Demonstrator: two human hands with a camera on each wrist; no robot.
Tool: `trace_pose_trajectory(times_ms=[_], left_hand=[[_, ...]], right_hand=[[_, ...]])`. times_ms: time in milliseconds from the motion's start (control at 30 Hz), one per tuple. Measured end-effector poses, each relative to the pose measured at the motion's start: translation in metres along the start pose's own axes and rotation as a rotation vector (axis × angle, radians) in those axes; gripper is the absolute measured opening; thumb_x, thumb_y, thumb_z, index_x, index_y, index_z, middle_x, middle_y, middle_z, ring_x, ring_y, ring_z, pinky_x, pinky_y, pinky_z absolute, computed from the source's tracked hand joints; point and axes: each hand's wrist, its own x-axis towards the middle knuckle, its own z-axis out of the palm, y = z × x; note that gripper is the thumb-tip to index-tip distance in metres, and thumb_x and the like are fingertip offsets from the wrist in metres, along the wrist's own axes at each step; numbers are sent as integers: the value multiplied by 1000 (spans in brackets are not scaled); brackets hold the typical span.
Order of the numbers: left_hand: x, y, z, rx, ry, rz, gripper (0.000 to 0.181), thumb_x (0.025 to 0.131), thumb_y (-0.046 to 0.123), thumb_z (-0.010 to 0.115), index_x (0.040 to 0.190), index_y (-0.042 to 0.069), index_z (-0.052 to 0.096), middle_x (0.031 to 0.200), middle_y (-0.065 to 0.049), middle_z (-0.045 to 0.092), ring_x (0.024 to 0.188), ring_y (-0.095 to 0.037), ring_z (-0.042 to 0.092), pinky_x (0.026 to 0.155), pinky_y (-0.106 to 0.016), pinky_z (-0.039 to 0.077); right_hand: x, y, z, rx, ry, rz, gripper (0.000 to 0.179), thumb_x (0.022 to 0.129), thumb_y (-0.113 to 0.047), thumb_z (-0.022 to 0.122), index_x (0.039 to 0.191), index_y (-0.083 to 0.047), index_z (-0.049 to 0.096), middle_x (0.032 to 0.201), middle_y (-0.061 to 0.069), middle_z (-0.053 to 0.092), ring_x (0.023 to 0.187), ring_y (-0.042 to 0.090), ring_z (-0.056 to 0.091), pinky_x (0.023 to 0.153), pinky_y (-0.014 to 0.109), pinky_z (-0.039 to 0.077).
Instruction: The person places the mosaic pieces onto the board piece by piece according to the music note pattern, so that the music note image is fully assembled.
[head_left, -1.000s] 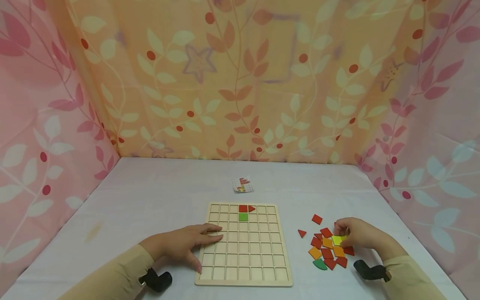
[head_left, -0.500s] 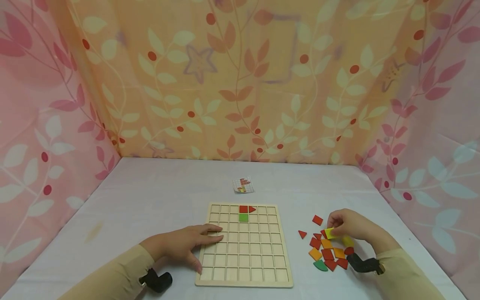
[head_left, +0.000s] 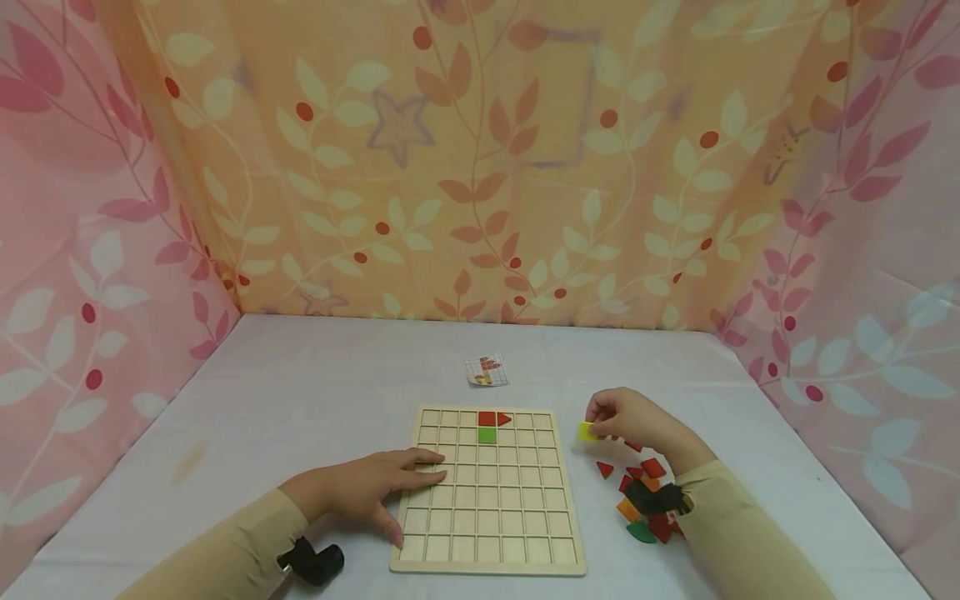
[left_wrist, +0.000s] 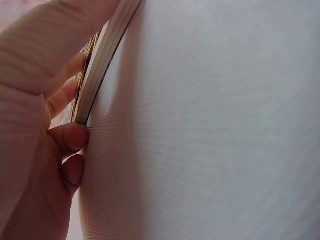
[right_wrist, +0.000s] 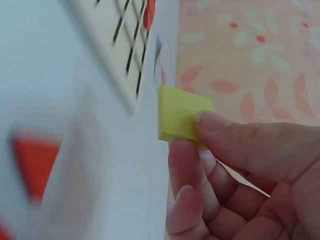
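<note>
My right hand pinches a yellow square tile between thumb and fingers, just right of the board's far right corner. In the right wrist view the tile is held above the white cloth. The wooden grid board lies flat in front of me. In its far rows sit a red square tile, a red triangle tile and a green square tile. My left hand rests on the board's left edge, fingers spread, the thumb along its side. The left wrist view shows fingertips at that edge.
Loose red, orange and green tiles lie right of the board, partly hidden under my right wrist; a green rounded tile is at their near side. A small printed card lies beyond the board. Patterned cloth walls enclose the white table.
My right hand has picked the yellow square tile out of the loose tiles and carried it left and away from me toward the board. My left hand and the board have stayed in place.
</note>
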Motion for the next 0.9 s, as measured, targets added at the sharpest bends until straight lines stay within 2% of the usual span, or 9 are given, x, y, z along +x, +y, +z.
trace_pose_trajectory(times_ms=[167, 333, 533, 767, 900], left_hand=[[0, 0, -1, -8, -1, -1, 90, 69, 64, 59, 145, 30, 25, 150, 5, 17, 135, -24, 21, 103, -51, 24], [0, 1, -1, -12, -3, 5, 90, 69, 64, 59, 145, 29, 25, 150, 4, 17, 135, -24, 21, 103, -50, 24], [0, 0, -1, -12, -5, 1, 89, 69, 65, 58, 145, 30, 25, 150, 5, 18, 135, -23, 22, 103, -50, 25], [1, 0, -1, -4, 3, 15, 89, 70, 64, 59, 145, 29, 25, 150, 3, 19, 135, -24, 22, 102, -50, 26], [1, 0, -1, 0, 3, 17, 89, 69, 64, 59, 145, 29, 26, 150, 2, 19, 135, -24, 23, 102, -50, 26]], right_hand=[[18, -16, 16, 46, -30, -68, 6, 80, -3, 66, 82, -2, 60, 70, 4, 59, 66, 21, 56, 62, 39, 48], [34, -29, 33, 54, -26, -72, 5, 79, -4, 67, 80, -5, 61, 69, 3, 57, 66, 21, 55, 60, 36, 48], [50, -39, 55, 19, -36, -98, 6, 79, -7, 68, 80, -6, 62, 68, 0, 56, 64, 15, 50, 55, 28, 42], [62, -46, 72, -43, -9, -125, 6, 78, -6, 68, 77, -7, 62, 67, -2, 55, 66, 13, 50, 59, 27, 42], [64, -49, 76, -64, 4, -107, 8, 78, -7, 70, 75, -10, 63, 68, -3, 56, 66, 13, 50, 58, 26, 42]])
